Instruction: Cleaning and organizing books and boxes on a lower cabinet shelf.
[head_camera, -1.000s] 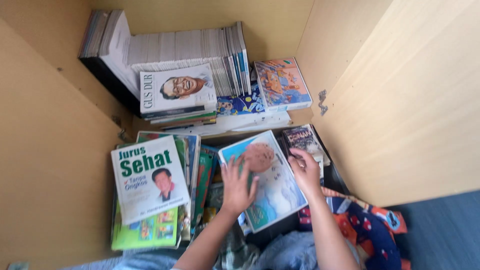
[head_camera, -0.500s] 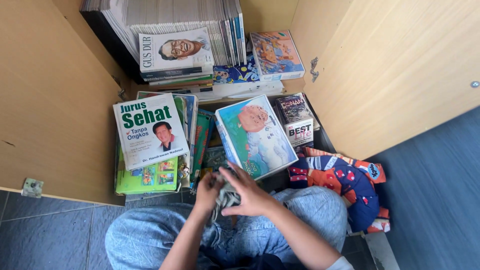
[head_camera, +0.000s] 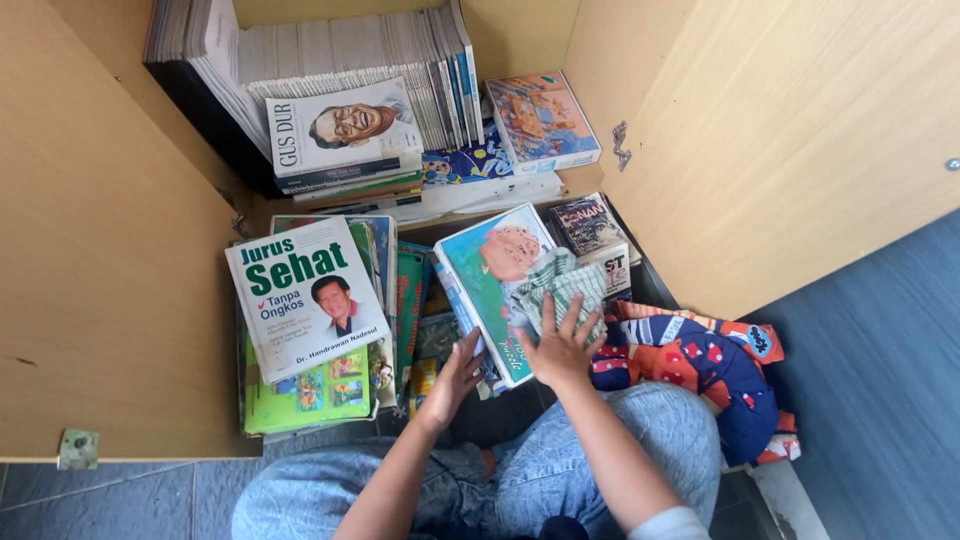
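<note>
Now the right hand (head_camera: 562, 345) presses a checked cloth (head_camera: 560, 285) flat on the picture book (head_camera: 480, 270), fingers spread. Left hand (head_camera: 455, 378) grips that book's near edge. Books crowd both sides.

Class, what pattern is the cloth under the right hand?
The cloth is green-and-white checked, seen in the head view.

R hand (head_camera: 562, 345) now presses cloth (head_camera: 556, 288) on book (head_camera: 488, 290).

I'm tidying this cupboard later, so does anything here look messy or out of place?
The books lie in loose, crooked piles, not upright. A bright patterned cloth is bunched at the cupboard's right edge. The right hand presses a checked rag onto a tilted picture book.
</note>
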